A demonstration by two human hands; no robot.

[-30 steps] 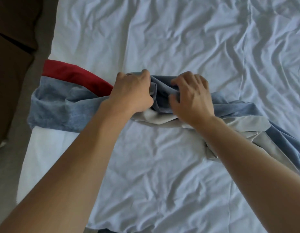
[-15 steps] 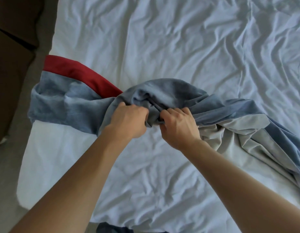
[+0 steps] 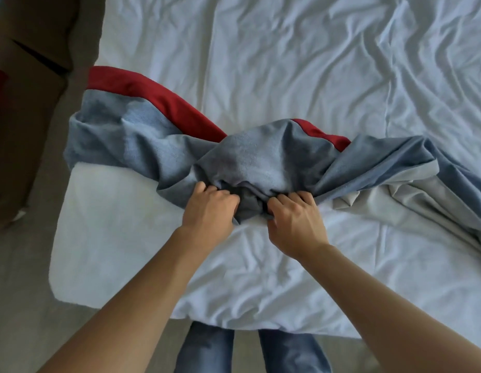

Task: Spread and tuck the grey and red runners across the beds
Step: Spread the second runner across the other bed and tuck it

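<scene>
The grey and red runner (image 3: 260, 157) is laid crosswise over the near part of the bed (image 3: 287, 63), bunched at its middle, with its left end draped over the left edge of the mattress and its right part trailing off toward the right, where a paler underside is turned up. The red band (image 3: 158, 100) is seen along the far edge, partly hidden under a raised fold. The near edge of the bunched middle is gripped by both hands: the left hand (image 3: 209, 211) and the right hand (image 3: 293, 219) are each closed around a gather of grey cloth, close together. For the spreading to be done well, the gathers should be drawn toward the foot of the bed and then apart, so that the twist at the centre is released before any tucking is attempted. The upturned pale side on the right should be turned face down first. The band should be kept parallel to the foot edge. The white sheet (image 3: 260, 278) is already creased and is likely to be dragged if the runner is pulled hard. The person's legs (image 3: 207, 348) are seen at the foot of the bed.
</scene>
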